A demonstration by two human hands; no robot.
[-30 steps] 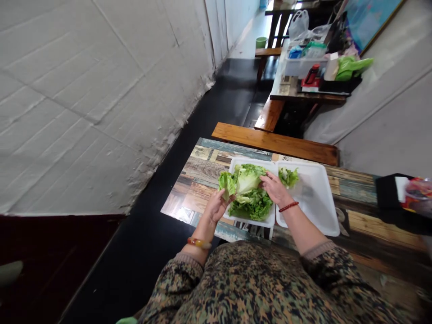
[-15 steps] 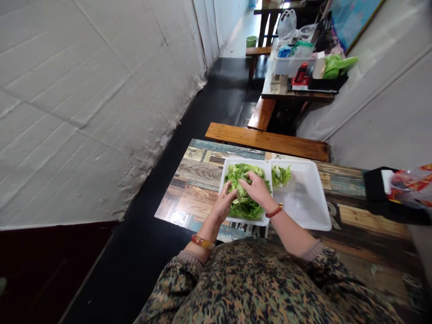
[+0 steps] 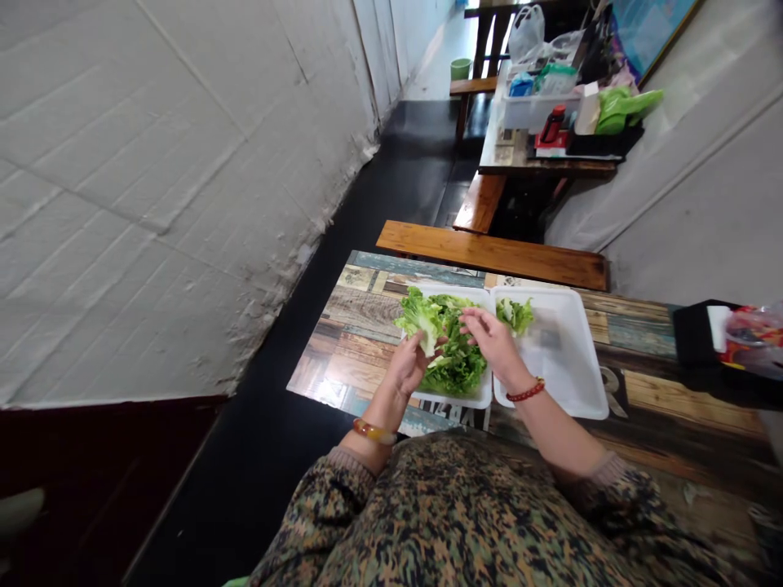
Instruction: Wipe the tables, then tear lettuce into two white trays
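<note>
My left hand (image 3: 409,364) pinches a light green lettuce leaf (image 3: 421,316) by its pale base, with the frilly end pointing away from me. Beneath it, a heap of lettuce (image 3: 456,372) fills the left white tray (image 3: 483,402). My right hand (image 3: 498,349) hovers over the right side of that heap. Its fingers are slightly bent and apart, and no leaf shows between them. Alongside stands the right white tray (image 3: 572,367), with a small bunch of lettuce (image 3: 515,315) in its far left corner.
The trays stand on a wood-patterned table (image 3: 360,326). A black box (image 3: 697,346) with packets sits at the right. Beyond the table are a wooden bench (image 3: 489,251) and a second table (image 3: 519,167) loaded with bags and containers. A white wall (image 3: 152,204) runs along the left.
My hands, close together over the heap before, have moved apart. The left now holds a leaf up toward the left tray's left edge; the right has shifted rightward. The view has shifted slightly.
</note>
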